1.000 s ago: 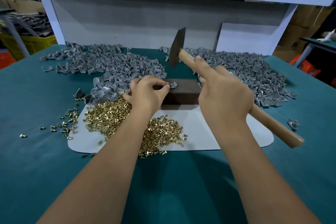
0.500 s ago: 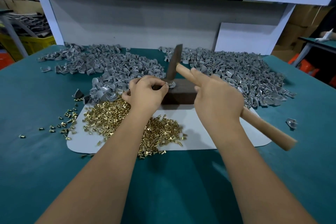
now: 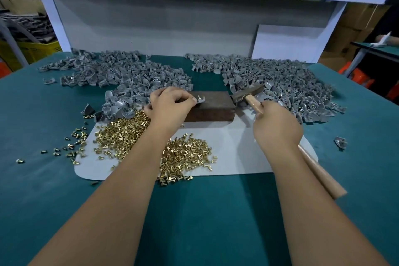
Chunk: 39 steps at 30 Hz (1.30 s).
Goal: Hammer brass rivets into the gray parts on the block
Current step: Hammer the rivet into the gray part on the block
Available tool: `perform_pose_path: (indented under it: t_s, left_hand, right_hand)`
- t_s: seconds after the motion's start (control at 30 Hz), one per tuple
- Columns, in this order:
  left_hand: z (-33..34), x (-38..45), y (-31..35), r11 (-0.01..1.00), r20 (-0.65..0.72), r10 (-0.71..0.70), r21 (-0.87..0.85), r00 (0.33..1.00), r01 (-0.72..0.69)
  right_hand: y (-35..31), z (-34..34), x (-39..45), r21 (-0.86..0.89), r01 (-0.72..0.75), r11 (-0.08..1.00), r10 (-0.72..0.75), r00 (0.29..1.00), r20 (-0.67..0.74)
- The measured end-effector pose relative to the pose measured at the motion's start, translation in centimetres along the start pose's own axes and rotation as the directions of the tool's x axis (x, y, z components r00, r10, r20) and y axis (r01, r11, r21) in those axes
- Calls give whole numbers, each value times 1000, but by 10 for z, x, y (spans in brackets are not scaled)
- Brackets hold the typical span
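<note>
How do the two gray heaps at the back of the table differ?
The left heap is spread loosely, with strays trailing toward the table edge; the right heap is denser. The left heap runs down to the brass rivets; the right heap has the hammer head at its near edge. Both hold similar gray parts.

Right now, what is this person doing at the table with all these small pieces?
A person is riveting small parts by hand. The left hand pinches a gray part on top of the dark block. The right hand grips a wooden-handled hammer, whose head is lowered beside the block's right end, off the part. Loose brass rivets lie on a white sheet in front, and heaps of gray parts lie behind.
</note>
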<state>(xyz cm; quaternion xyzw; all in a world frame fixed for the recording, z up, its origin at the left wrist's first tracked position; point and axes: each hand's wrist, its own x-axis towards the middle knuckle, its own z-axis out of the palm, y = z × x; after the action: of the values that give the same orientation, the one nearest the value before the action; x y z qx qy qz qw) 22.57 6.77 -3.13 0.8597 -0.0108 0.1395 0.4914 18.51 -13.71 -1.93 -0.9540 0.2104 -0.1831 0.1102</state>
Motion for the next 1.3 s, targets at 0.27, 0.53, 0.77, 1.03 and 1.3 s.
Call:
perform_pose_path:
  t_s: [0.27, 0.53, 0.77, 1.03, 1.3]
  left_hand:
    - [3, 1, -2, 996, -24, 27, 89, 999, -25]
    - [5, 4, -2, 987, -53, 53, 152, 997, -44]
    - [5, 6, -4, 992, -61, 55, 114, 997, -48]
    - [2, 6, -4, 996, -19, 45, 78, 999, -43]
    - [2, 4, -3, 995, -18, 33, 94, 999, -32]
  right_hand:
    - [-25, -7, -6, 86, 198, 976, -184, 972, -149]
    - [-97, 14, 6, 153, 407, 901, -414, 910, 19]
    - [-101, 33, 9, 34, 444, 895, -442, 895, -56]
    - [-104, 45, 3, -35, 409, 912, -409, 899, -156]
    - [-100, 49, 3, -14, 427, 904, -421, 883, -208]
